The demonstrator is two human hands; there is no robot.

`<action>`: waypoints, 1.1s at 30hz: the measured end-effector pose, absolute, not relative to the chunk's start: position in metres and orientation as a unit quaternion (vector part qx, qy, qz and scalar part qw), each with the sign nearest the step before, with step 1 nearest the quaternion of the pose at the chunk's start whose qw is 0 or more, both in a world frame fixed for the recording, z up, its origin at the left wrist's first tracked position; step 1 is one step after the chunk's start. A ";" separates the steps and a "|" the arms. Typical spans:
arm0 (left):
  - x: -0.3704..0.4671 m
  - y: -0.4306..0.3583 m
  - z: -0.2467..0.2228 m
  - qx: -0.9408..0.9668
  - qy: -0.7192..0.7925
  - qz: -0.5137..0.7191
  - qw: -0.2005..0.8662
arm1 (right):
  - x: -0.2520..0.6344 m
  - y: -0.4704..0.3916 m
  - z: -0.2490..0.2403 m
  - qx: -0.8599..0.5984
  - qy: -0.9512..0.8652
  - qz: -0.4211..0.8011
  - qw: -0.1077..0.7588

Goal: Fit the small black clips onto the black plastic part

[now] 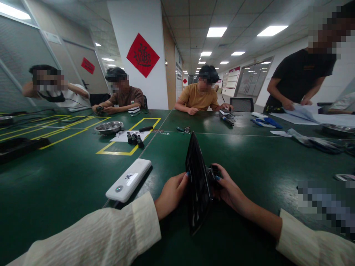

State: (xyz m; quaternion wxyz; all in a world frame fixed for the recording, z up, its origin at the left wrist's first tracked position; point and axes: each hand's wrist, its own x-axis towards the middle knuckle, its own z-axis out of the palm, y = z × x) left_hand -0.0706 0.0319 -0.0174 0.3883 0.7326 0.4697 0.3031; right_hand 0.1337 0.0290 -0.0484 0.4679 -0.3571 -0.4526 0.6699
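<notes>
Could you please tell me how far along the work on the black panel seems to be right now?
Done: nothing visibly finished. In hand: the left hand steadies the black panel on edge while the right hand presses a small black part against it. Left: several small black parts wait across the table.

white power bank (128, 180): small label, handwritten mark, kinda "26"? not sure. red diamond sign (142, 55) on pillar (138, 22): black brush character, can't make it out.

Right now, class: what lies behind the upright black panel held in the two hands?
On the green table behind the black panel: a small tool, then a seated person in a yellow shirt. The panel hides the tabletop directly behind it.
</notes>
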 end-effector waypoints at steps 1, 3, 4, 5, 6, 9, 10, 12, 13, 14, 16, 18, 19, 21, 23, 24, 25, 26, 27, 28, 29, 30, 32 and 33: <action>-0.070 0.031 -0.017 0.728 0.472 0.307 0.392 | 0.134 0.029 -0.048 -0.356 -0.453 0.670 0.467; -0.070 0.031 -0.016 0.721 0.476 0.312 0.396 | 0.134 0.029 -0.048 -0.353 -0.455 0.670 0.469; -0.069 0.031 -0.016 0.719 0.477 0.313 0.397 | 0.134 0.029 -0.047 -0.352 -0.455 0.669 0.471; -0.069 0.031 -0.016 0.718 0.478 0.313 0.398 | 0.134 0.029 -0.047 -0.352 -0.454 0.669 0.471; -0.069 0.031 -0.016 0.717 0.479 0.313 0.398 | 0.134 0.029 -0.047 -0.352 -0.454 0.670 0.470; -0.070 0.033 -0.018 0.716 0.481 0.310 0.400 | 0.134 0.030 -0.049 -0.354 -0.455 0.671 0.467; -0.070 0.033 -0.019 0.716 0.481 0.310 0.401 | 0.135 0.031 -0.050 -0.352 -0.456 0.671 0.467; -0.070 0.034 -0.020 0.716 0.479 0.310 0.402 | 0.135 0.031 -0.053 -0.346 -0.459 0.672 0.468; -0.070 0.034 -0.020 0.717 0.478 0.311 0.401 | 0.136 0.032 -0.054 -0.342 -0.460 0.673 0.468; -0.070 0.034 -0.020 0.718 0.477 0.311 0.400 | 0.136 0.032 -0.055 -0.338 -0.461 0.674 0.468; -0.070 0.034 -0.019 0.723 0.477 0.305 0.397 | 0.137 0.032 -0.056 -0.335 -0.460 0.676 0.469; -0.070 0.033 -0.018 0.729 0.477 0.300 0.389 | 0.137 0.032 -0.056 -0.334 -0.458 0.675 0.473; -0.070 0.033 -0.018 0.731 0.478 0.299 0.384 | 0.136 0.032 -0.055 -0.335 -0.457 0.673 0.476; -0.071 0.033 -0.018 0.735 0.480 0.301 0.372 | 0.135 0.032 -0.053 -0.339 -0.456 0.672 0.476; -0.071 0.033 -0.018 0.737 0.484 0.299 0.365 | 0.134 0.031 -0.052 -0.345 -0.455 0.670 0.474; -0.071 0.033 -0.018 0.737 0.488 0.295 0.363 | 0.134 0.031 -0.051 -0.348 -0.454 0.670 0.473; -0.071 0.032 -0.018 0.738 0.492 0.290 0.360 | 0.134 0.031 -0.050 -0.350 -0.454 0.669 0.473; -0.071 0.032 -0.017 0.738 0.496 0.287 0.356 | 0.134 0.031 -0.050 -0.351 -0.455 0.669 0.472; -0.071 0.032 -0.017 0.739 0.499 0.285 0.352 | 0.134 0.030 -0.049 -0.351 -0.456 0.669 0.471; -0.071 0.031 -0.017 0.740 0.499 0.286 0.349 | 0.134 0.030 -0.049 -0.352 -0.457 0.669 0.469; -0.071 0.031 -0.017 0.741 0.498 0.289 0.346 | 0.134 0.029 -0.049 -0.352 -0.458 0.669 0.468; -0.071 0.031 -0.017 0.742 0.495 0.292 0.345 | 0.134 0.029 -0.048 -0.352 -0.459 0.668 0.468; -0.072 0.031 -0.018 0.744 0.488 0.297 0.346 | 0.134 0.029 -0.048 -0.353 -0.459 0.667 0.469; -0.072 0.032 -0.019 0.745 0.486 0.299 0.347 | 0.134 0.029 -0.048 -0.354 -0.458 0.667 0.470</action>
